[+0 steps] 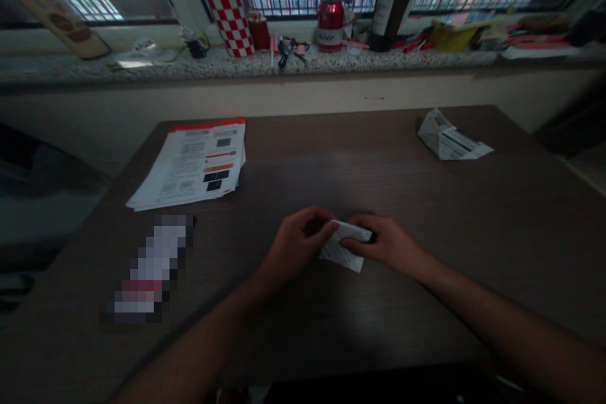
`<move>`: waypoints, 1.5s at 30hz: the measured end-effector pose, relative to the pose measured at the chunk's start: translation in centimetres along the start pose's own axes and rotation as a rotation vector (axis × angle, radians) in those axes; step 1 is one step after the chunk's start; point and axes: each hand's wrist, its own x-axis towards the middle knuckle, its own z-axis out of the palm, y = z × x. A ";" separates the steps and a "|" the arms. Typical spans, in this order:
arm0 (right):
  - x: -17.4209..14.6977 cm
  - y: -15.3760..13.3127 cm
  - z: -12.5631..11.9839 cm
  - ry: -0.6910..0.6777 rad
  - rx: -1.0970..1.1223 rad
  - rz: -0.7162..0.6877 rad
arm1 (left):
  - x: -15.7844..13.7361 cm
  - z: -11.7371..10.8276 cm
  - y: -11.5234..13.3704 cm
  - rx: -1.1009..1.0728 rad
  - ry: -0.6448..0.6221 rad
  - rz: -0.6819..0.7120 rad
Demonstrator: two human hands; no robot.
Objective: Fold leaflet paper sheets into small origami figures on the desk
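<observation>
A small piece of folded printed paper is held between both hands above the middle of the dark wooden table. My left hand pinches its upper left side, thumb on top. With the thumb across its face, my right hand grips the upper right side; the fingers behind the paper are hidden. Farther off at the back right lies a folded paper shape with print on it. A stack of printed sheets rests at the back left.
A blurred-out flat object, maybe a phone, lies left of my left forearm. Beyond the table, a stone windowsill carries a red can, a dark bottle, a red-and-white checked container and a yellow item.
</observation>
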 end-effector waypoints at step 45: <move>0.3 0.0 -0.6 0.109 0.021 -0.052 | 0.0 0.0 0.5 0.112 -0.047 0.045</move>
